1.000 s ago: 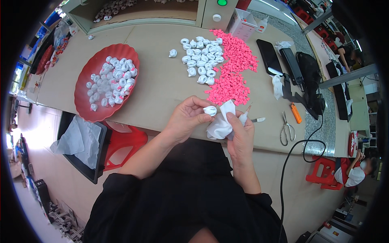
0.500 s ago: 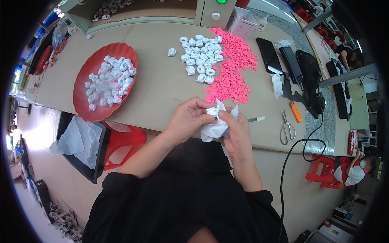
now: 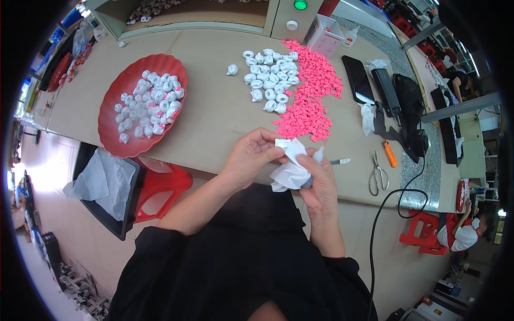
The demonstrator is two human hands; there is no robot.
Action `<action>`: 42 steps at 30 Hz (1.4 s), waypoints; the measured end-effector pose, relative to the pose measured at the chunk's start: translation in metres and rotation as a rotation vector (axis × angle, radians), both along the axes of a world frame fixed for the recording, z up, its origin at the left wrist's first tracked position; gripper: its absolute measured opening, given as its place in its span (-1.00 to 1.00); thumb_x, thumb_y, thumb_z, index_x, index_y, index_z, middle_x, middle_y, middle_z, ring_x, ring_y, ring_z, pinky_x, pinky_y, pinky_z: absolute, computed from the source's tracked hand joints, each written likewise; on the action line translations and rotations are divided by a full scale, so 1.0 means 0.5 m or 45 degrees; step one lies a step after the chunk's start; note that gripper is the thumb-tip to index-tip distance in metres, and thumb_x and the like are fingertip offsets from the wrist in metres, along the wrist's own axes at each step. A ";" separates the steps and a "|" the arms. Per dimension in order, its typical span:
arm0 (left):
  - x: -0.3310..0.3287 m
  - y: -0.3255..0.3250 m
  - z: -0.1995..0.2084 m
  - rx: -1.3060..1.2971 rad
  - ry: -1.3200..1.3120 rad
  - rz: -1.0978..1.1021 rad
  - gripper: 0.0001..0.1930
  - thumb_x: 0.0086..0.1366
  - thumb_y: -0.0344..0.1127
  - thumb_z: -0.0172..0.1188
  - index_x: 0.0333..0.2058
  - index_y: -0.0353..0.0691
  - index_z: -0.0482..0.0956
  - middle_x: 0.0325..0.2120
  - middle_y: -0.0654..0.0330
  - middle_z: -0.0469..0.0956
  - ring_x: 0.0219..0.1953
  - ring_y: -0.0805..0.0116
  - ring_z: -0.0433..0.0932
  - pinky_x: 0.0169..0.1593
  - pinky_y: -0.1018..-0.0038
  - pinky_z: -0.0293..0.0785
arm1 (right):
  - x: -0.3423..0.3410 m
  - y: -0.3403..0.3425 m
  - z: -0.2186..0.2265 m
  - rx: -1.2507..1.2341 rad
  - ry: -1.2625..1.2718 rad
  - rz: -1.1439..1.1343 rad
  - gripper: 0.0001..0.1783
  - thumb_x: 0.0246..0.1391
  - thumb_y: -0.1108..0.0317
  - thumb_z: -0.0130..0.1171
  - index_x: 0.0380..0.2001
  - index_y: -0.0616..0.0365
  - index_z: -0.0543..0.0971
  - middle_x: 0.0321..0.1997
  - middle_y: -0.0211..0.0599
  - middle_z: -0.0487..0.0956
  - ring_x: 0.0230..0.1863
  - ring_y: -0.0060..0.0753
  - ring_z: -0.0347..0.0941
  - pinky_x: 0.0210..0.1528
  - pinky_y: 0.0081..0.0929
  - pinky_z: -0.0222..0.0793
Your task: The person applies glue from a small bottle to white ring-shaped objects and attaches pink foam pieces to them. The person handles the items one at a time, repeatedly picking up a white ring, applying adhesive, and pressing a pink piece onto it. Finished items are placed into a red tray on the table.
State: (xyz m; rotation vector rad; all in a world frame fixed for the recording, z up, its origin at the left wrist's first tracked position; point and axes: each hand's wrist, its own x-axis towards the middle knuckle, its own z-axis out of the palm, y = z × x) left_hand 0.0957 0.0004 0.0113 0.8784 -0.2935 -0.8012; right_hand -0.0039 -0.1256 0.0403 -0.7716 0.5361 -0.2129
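Observation:
In front of my body, my left hand (image 3: 247,159) pinches a small white piece (image 3: 282,143) between thumb and fingertips. My right hand (image 3: 321,183) is closed on a crumpled white cloth (image 3: 290,175), which touches that piece. From the same hand sticks up the pale nozzle of a small bottle (image 3: 319,154); its body is mostly hidden by fingers and cloth. Beyond the hands lie several small white rounded figures (image 3: 271,77) in a group, beside a spread of small pink pieces (image 3: 306,115). A single white figure (image 3: 232,70) sits apart to the left.
A red scalloped bowl (image 3: 111,107) holds more white figures with pink parts. At right lie a craft knife (image 3: 340,161), scissors (image 3: 378,179), an orange-handled tool (image 3: 390,154), a black phone (image 3: 357,79) and a black cable (image 3: 381,214). A red stool (image 3: 163,190) stands below the table edge.
My right hand has shifted slightly right and down, and the cloth has turned and spread in the grip. The left hand keeps its pinch. The whole view has shifted a little.

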 end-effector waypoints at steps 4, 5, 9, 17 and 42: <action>-0.003 0.005 -0.007 -0.015 -0.110 0.003 -0.80 0.11 -0.56 0.15 -0.27 -0.34 0.39 -0.39 0.12 0.50 -0.33 0.42 0.53 -0.20 0.53 0.51 | -0.017 -0.059 0.019 -0.279 -0.059 -0.327 -0.85 -0.07 0.45 0.18 -0.39 0.21 0.45 -0.43 -0.33 0.51 -0.42 -0.52 0.46 -0.36 -0.55 0.38; -0.003 0.006 -0.009 -0.022 -0.145 0.004 -0.80 0.11 -0.56 0.15 -0.27 -0.34 0.39 -0.39 0.13 0.50 -0.34 0.41 0.53 -0.20 0.52 0.51 | -0.025 -0.076 0.026 -0.313 -0.049 -0.349 -0.85 -0.07 0.45 0.18 -0.41 0.21 0.44 -0.41 -0.32 0.51 -0.39 -0.52 0.46 -0.33 -0.56 0.39; -0.012 0.004 -0.006 -0.069 -0.211 0.045 -0.78 0.08 -0.61 0.15 -0.27 -0.35 0.39 -0.34 0.11 0.49 -0.29 0.41 0.51 -0.17 0.51 0.50 | -0.042 -0.072 0.021 -0.323 -0.010 -0.238 -0.85 -0.06 0.45 0.17 -0.38 0.24 0.47 -0.39 -0.31 0.52 -0.37 -0.51 0.47 -0.30 -0.56 0.39; -0.020 0.000 -0.007 -0.066 -0.271 0.034 -0.76 0.06 -0.65 0.16 -0.29 -0.32 0.36 -0.23 0.07 0.44 -0.18 0.42 0.47 -0.08 0.52 0.46 | -0.023 0.009 0.008 -0.132 0.118 -0.149 -0.80 -0.05 0.44 0.14 -0.34 0.33 0.45 -0.47 -0.30 0.50 -0.47 -0.55 0.45 -0.42 -0.60 0.36; -0.019 -0.003 -0.009 -0.089 -0.279 -0.040 -0.73 -0.01 -0.70 0.18 -0.37 -0.30 0.34 -0.21 0.01 0.42 -0.20 0.37 0.50 -0.12 0.49 0.51 | -0.005 0.025 -0.012 -0.151 0.033 -0.014 -0.85 -0.07 0.41 0.18 -0.44 0.25 0.47 -0.56 -0.37 0.50 -0.64 -0.66 0.39 -0.69 -0.71 0.24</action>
